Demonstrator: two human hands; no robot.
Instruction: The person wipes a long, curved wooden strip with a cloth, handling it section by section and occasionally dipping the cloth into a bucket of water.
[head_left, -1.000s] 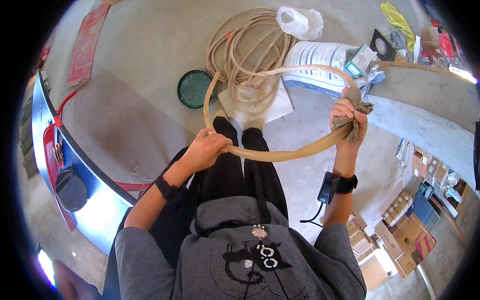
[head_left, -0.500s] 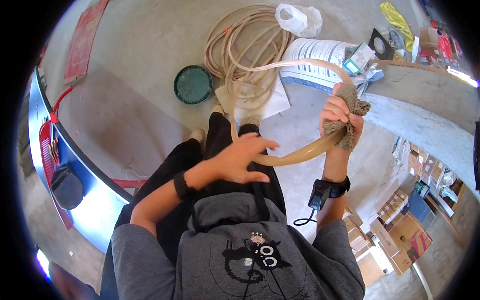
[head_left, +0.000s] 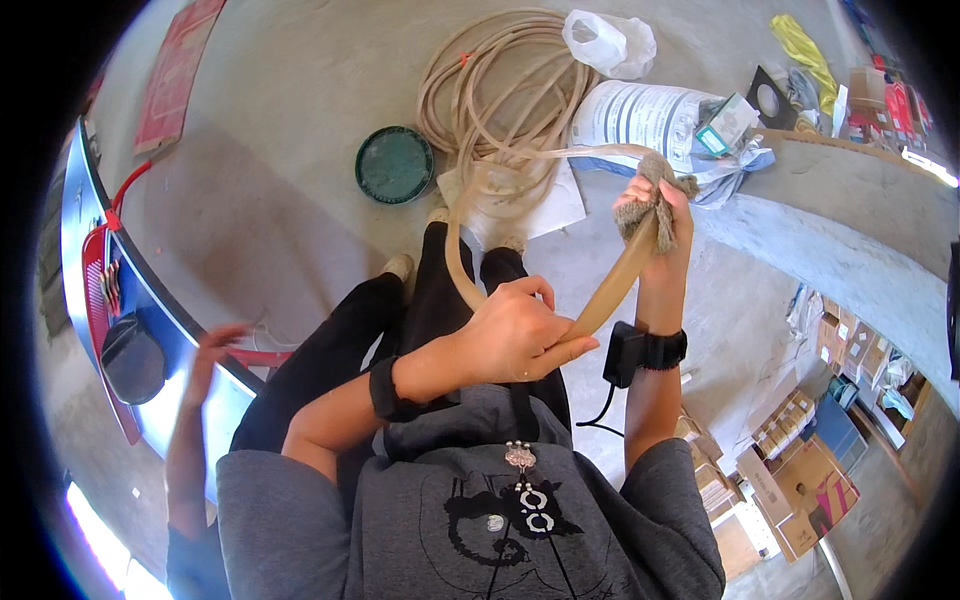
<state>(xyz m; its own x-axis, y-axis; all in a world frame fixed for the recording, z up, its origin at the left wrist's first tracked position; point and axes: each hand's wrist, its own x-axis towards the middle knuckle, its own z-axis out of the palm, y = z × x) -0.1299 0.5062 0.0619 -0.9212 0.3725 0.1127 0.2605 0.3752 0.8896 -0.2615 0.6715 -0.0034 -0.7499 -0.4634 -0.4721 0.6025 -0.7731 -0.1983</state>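
Observation:
A long beige hose (head_left: 610, 290) loops up from a coil (head_left: 490, 95) on the concrete floor. My left hand (head_left: 515, 335) grips the hose low, close to my chest. Higher and to the right, my right hand (head_left: 655, 215) is closed around a grey-brown rag (head_left: 655, 175) that wraps the hose. Between the two hands the hose runs as a short, slanted stretch. I wear a black band on each wrist; the right one carries a small black box with a cable.
A round green lid (head_left: 395, 163) lies left of the coil. A white sack (head_left: 640, 115), a plastic bag (head_left: 605, 40) and clutter lie beyond. Cardboard boxes (head_left: 800, 480) stand at lower right. Another person's arm (head_left: 195, 400) reaches in at left by a blue panel (head_left: 90, 230).
My left hand has slid along the hose toward my right hand and in toward my chest, shortening the stretch between them. The right hand stayed raised with the rag. Another person's arm appeared at left.

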